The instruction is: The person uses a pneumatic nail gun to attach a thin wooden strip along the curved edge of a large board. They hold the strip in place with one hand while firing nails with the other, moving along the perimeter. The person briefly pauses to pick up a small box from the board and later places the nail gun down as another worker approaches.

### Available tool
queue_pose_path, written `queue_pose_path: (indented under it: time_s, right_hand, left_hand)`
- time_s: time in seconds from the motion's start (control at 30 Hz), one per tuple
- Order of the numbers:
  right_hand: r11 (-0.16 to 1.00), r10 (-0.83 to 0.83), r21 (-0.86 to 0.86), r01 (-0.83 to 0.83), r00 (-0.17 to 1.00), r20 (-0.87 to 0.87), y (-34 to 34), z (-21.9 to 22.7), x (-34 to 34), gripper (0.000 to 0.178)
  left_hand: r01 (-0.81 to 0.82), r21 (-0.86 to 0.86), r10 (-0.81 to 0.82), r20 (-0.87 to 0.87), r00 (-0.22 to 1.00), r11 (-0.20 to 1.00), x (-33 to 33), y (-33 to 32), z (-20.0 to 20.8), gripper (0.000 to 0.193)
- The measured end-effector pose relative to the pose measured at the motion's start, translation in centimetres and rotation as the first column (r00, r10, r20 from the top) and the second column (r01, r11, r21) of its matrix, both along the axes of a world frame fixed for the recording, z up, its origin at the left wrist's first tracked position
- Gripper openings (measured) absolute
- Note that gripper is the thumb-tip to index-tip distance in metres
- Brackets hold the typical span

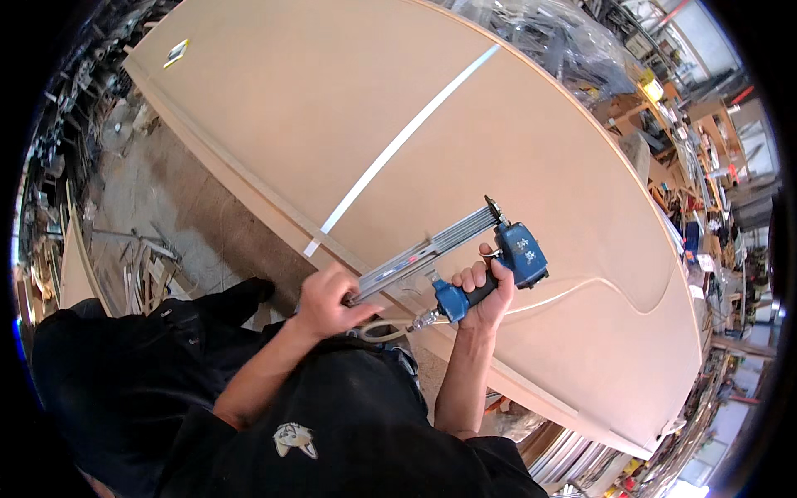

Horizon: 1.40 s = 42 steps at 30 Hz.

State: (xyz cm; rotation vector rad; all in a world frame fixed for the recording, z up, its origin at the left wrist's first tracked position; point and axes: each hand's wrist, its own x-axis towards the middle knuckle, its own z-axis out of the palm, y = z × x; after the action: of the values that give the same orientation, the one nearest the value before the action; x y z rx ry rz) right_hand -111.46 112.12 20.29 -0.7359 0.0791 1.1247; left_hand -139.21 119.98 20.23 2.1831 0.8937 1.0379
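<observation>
I have the right hand [488, 300] gripping a blue nail gun [523, 256]; its long silver metal magazine [425, 256] runs toward two o'clock from the left hand [325, 300] pinching its end.

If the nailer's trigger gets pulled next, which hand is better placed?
Right, likely: the right hand wraps the nailer's handle; the left hand is at the magazine's far end.
</observation>
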Motion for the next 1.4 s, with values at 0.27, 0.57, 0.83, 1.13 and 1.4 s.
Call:
queue_pose_path:
  time_s: [0.27, 0.57, 0.83, 1.13, 1.4]
  right_hand:
    - [0.977, 0.182, -0.111, -0.181, 0.983, -0.003, 8.6, -4.9, -3.5, 0.033]
    - [0.848, 0.524, 0.131, -0.513, 0.849, -0.071, 19.9, -12.0, -5.0, 0.036]
    - [0.686, 0.641, -0.545, -0.482, 0.755, 0.139, 28.7, -9.6, -11.7, 0.045]
    - [0.473, 0.711, -0.839, -0.269, 0.679, 0.183, 28.5, -8.2, -11.9, 0.052]
    - [0.411, 0.762, -0.892, -0.187, 0.607, 0.224, 23.8, -12.0, -7.2, 0.059]
  left_hand:
    - [-0.401, -0.403, 0.463, 0.064, 0.884, 0.822, -9.8, 15.8, -1.2, 0.038]
    - [-0.6, -0.073, 0.572, -0.232, 0.787, 0.796, -23.2, 40.0, -10.4, 0.041]
    - [-0.539, 0.039, 0.453, -0.596, 0.664, 0.841, -38.8, 58.5, -10.6, 0.06]
    - [-0.732, 0.179, 0.582, -0.738, 0.342, 0.657, -49.4, 76.9, -10.1, 0.066]
    - [-0.725, 0.442, 0.846, -0.346, 0.406, 0.529, -54.3, 93.5, -13.8, 0.05]
